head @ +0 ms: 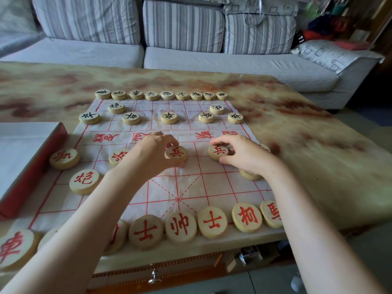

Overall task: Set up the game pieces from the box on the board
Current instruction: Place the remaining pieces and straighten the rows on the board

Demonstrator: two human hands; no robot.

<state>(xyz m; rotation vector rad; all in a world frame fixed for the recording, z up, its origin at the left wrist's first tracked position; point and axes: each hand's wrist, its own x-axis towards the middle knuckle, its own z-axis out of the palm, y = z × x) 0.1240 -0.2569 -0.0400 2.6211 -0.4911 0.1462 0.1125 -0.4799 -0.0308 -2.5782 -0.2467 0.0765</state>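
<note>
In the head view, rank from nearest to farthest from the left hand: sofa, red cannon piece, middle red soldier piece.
1. middle red soldier piece, held in the left hand.
2. red cannon piece, on the board's left side.
3. sofa, far behind.

Dim, soft daylight, cool and grey. Faint, blurry shadows under left hand and right hand on white board. Sharp in middle. Slightly fuzzy at back, on sofa. Bent and stretched at edges, as with big round piece in lower left corner. Darker below table.
</note>
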